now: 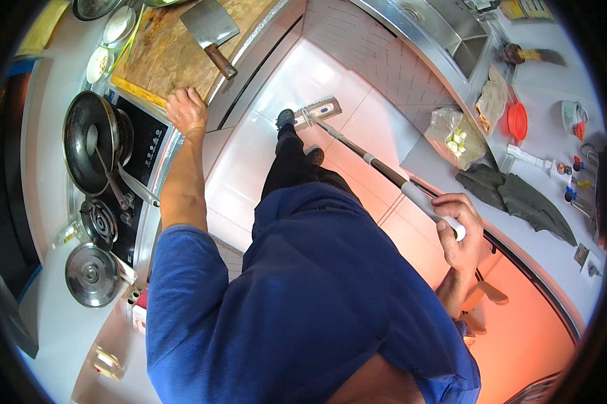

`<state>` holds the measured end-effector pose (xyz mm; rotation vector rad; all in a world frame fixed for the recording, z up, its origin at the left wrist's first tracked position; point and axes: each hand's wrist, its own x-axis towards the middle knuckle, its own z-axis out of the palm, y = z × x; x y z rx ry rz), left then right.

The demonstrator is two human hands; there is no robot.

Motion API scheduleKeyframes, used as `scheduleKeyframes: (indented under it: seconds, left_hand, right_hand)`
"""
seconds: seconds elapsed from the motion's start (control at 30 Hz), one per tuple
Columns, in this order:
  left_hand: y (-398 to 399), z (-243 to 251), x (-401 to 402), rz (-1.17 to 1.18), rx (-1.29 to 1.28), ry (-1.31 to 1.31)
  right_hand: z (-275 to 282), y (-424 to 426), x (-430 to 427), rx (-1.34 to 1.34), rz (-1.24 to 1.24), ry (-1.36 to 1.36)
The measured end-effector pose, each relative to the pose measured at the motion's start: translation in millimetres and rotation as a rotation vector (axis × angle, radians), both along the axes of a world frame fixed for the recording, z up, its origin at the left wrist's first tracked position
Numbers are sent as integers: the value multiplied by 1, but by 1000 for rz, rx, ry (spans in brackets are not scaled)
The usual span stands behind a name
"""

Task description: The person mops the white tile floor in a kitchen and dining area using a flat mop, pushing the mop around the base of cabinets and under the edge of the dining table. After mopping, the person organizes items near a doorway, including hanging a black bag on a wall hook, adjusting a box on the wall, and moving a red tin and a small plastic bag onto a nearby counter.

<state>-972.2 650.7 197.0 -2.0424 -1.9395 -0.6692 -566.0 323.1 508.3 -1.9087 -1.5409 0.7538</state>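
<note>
In my right hand [460,227] is the white end grip of a telescopic mop handle [374,164], which slants away to the floor. Its flat mop head [326,108] lies on the tiles beside my dark shoe [285,118]. My left hand [186,108] rests, fingers curled, on the near corner of a wooden cutting board [167,55]; whether it grips the edge is unclear. A cleaver [212,25] lies on that board, its wooden handle past the board's edge.
Left of me a wok [88,166] with a ladle sits on the black cooktop [144,131], near a metal lid [92,275]. A steel sink [460,35], a bag of scraps [455,136], a red strainer [517,121] and dark cloths [515,194] line the right counter.
</note>
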Motion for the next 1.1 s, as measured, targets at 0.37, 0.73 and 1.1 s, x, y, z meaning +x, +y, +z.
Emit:
scheduleKeyframes:
  seconds: [0.37, 0.73, 1.1]
  left_hand:
    - [3, 4, 0, -36, 61, 12]
    - [-53, 15, 29, -299, 92, -300]
    - [-237, -43, 169, -423, -1886, -899]
  right_hand:
    - [-6, -111, 6, -869, -451, -358]
    - [-35, -171, -65, -969, -408, -435]
    - [-34, -135, -118, -791, -474, -457]
